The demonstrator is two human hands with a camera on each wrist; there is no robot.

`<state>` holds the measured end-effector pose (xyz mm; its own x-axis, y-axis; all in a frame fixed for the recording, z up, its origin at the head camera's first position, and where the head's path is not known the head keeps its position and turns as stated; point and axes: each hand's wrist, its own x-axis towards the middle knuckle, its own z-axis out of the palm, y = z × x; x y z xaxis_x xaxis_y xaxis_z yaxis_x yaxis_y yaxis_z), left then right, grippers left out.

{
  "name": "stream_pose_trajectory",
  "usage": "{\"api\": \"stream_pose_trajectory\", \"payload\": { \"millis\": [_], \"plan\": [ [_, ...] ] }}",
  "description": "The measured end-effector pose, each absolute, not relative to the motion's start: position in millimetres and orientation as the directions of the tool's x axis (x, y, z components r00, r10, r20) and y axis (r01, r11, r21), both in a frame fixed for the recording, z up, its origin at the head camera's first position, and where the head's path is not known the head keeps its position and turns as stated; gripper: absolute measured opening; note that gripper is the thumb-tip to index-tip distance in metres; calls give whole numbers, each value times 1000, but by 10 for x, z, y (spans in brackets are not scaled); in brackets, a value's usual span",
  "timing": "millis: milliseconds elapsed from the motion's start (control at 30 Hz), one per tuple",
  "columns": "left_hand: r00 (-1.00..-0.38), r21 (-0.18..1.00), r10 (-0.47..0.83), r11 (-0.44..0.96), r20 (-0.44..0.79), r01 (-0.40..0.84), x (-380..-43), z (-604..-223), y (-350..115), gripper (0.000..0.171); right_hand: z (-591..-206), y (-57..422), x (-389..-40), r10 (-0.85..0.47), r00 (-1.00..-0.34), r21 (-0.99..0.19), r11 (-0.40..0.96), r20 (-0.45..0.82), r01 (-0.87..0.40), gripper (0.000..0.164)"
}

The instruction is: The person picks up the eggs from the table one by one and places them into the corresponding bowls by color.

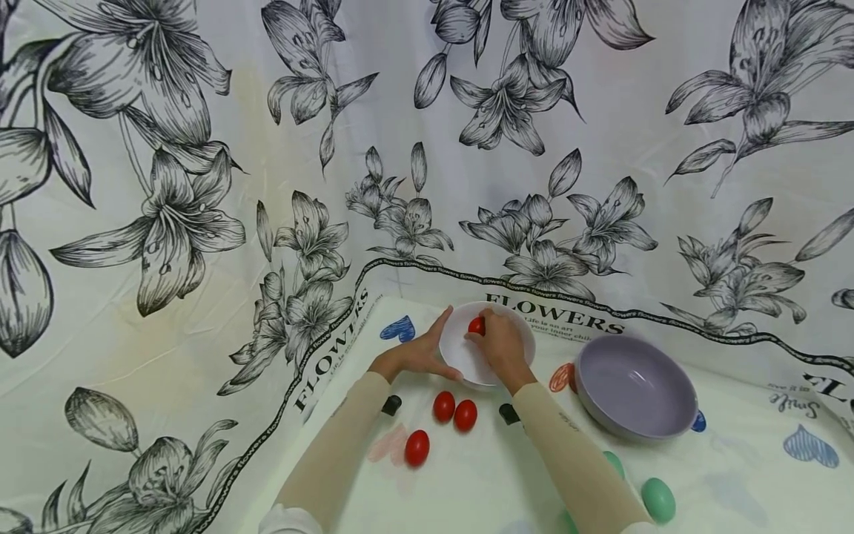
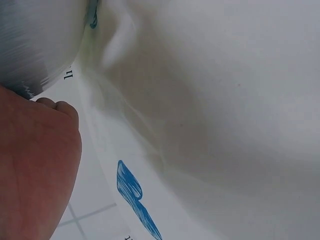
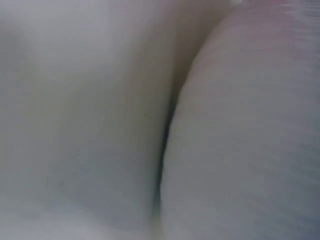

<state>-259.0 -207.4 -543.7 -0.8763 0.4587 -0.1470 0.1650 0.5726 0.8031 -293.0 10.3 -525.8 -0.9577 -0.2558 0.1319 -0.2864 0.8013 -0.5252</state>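
A white bowl (image 1: 460, 363) stands near the far side of the cloth-covered table. My left hand (image 1: 416, 354) holds its left side, thumb and fingers spread around the wall. In the left wrist view, part of this hand (image 2: 40, 160) shows right below the blurred bowl wall (image 2: 40, 45). Over the bowl's inside, my right hand (image 1: 503, 348) pinches a red egg (image 1: 477, 326) between thumb and fingers. The right wrist view has only the bowl's pale outer wall (image 3: 240, 140), with the hand out of sight. Closer to me lie three red eggs (image 1: 443, 406) (image 1: 465, 415) (image 1: 417, 449).
A purple bowl (image 1: 637, 389) stands to the right of my right forearm, with a reddish thing partly hidden at its left edge. Green eggs (image 1: 658, 500) lie at the near right, some partly covered by the forearm. Flower-printed cloth (image 1: 414, 222) rises behind the table.
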Motion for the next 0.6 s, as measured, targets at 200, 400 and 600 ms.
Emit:
{"api": "stream_pose_trajectory", "payload": {
  "millis": [200, 400, 600],
  "plan": [
    [-880, 810, 449, 569, -157, 146, -2584, -5427, -2066, 151, -5337, 119, -2907, -256, -960, -512, 813, 111, -276, 58],
    [-885, 808, 438, 573, -159, 138, -2557, -5443, -2073, 149, -5357, 126, -2892, -266, -961, -507, 820, 74, -266, 61],
    [-887, 811, 435, 569, -154, 138, -2567, -5454, -2070, 148, -5354, 141, -2891, -267, -962, -512, 818, 67, -262, 62]
  ]
}}
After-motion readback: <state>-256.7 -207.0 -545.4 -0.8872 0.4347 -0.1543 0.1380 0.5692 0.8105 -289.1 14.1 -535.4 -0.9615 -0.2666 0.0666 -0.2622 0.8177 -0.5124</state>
